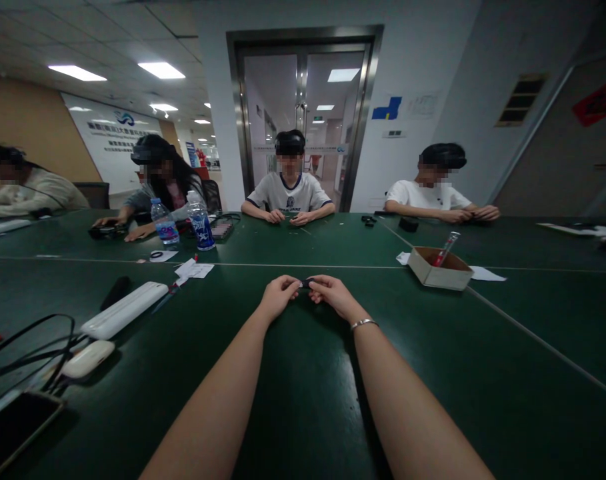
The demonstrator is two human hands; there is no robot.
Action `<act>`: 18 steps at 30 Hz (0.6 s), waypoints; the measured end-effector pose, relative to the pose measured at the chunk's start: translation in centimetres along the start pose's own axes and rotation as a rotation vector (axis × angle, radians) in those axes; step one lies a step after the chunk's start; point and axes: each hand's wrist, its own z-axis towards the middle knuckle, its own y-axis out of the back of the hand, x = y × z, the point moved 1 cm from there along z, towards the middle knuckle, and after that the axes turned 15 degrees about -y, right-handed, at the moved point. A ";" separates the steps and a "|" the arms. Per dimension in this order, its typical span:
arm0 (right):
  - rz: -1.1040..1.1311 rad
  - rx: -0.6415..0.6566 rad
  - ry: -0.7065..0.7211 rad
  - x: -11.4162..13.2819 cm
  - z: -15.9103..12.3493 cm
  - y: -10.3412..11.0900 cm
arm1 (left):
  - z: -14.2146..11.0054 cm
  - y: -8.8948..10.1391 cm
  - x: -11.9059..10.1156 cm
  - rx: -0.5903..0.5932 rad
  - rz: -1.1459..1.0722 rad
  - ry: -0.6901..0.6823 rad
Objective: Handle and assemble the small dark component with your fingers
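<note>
Both my arms stretch forward over a dark green table (303,400). My left hand (279,295) and my right hand (333,293) meet at the middle of the table, fingers closed in a pinch on a small dark object (305,285) held between them. What the object is I cannot make out. A silver bracelet (363,324) sits on my right wrist.
A small cardboard box (439,268) with a red-tipped tube stands to the right, paper beside it. At left lie a white power strip (123,310), cables, a white device (87,359), a phone, paper slips and two water bottles (201,225). Several people sit along the far side and left.
</note>
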 end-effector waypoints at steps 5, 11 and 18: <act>-0.027 0.033 0.029 0.1 -0.1 -0.1 | -0.2 -0.2 0.2 -0.012 0.105 -0.023; -0.043 0.040 0.033 0.1 -0.2 -0.1 | -0.4 -0.4 -0.1 0.026 0.078 -0.090; -0.078 0.029 0.043 0.2 -0.5 -0.3 | -0.4 -0.4 -0.3 -0.003 0.064 -0.027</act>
